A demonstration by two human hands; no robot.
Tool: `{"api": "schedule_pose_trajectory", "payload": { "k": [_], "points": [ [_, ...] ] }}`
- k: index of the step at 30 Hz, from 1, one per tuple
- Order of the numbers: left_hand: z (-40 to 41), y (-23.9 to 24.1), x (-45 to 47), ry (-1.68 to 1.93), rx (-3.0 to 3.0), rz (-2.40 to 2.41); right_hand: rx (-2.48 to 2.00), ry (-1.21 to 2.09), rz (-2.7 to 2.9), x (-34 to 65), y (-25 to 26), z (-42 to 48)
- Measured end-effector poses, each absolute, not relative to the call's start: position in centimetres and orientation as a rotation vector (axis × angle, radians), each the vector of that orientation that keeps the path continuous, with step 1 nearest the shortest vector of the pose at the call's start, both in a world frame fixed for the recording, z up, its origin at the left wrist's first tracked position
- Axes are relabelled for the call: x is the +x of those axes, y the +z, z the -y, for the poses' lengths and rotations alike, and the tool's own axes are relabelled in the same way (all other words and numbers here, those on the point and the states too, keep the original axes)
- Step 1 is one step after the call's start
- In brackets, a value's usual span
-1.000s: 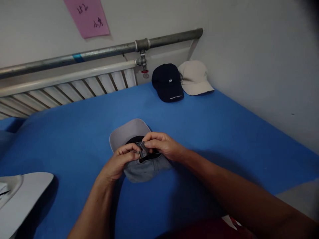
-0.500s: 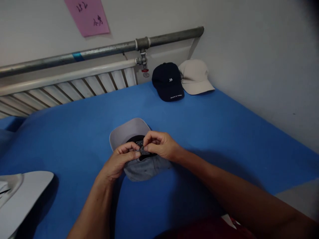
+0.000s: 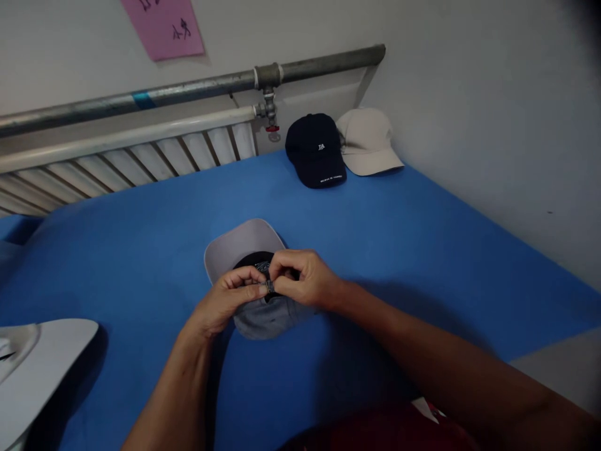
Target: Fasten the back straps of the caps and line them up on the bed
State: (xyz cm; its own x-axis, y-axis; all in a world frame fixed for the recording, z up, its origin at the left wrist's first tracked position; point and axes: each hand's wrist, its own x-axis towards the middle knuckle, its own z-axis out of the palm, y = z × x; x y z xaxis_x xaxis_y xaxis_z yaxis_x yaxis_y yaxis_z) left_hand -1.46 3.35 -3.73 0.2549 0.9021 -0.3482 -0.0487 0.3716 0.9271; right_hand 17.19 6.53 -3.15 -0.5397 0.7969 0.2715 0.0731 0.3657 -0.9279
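Note:
A grey cap lies upside down on the blue surface, its brim pointing away from me and its dark inside showing. Both my hands meet over its rear opening. My left hand pinches the back strap at a small metal buckle. My right hand is curled, fingertips pinching the same strap and buckle from the other side. The strap itself is mostly hidden by my fingers.
A navy cap and a beige cap sit at the far edge by the wall. A metal pipe with a valve and a radiator run behind. A white brimmed object lies at the near left. A pink note hangs above.
My fingers have drawn closer together on the buckle and the strap end that stuck up is now tucked down. The cap stays where it was; the view shifted slightly.

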Motion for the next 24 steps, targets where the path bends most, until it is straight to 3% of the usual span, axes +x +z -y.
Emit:
{"api": "schedule_pose_trajectory", "payload": {
  "k": [6,15,24],
  "points": [
    [-3.36,-3.61,-1.59,0.791,1.003,-1.073,-0.729,1.199,1.932,17.18,-2.95,-6.29],
    [-3.14,-3.37,-1.72,0.772,0.992,-1.086,-0.898,1.515,1.878,17.46,-3.32,-6.86],
    [-3.16,-3.25,-1.51,0.777,0.997,-1.09,-0.882,1.484,1.928,17.51,-2.94,-6.79]
  ]
}}
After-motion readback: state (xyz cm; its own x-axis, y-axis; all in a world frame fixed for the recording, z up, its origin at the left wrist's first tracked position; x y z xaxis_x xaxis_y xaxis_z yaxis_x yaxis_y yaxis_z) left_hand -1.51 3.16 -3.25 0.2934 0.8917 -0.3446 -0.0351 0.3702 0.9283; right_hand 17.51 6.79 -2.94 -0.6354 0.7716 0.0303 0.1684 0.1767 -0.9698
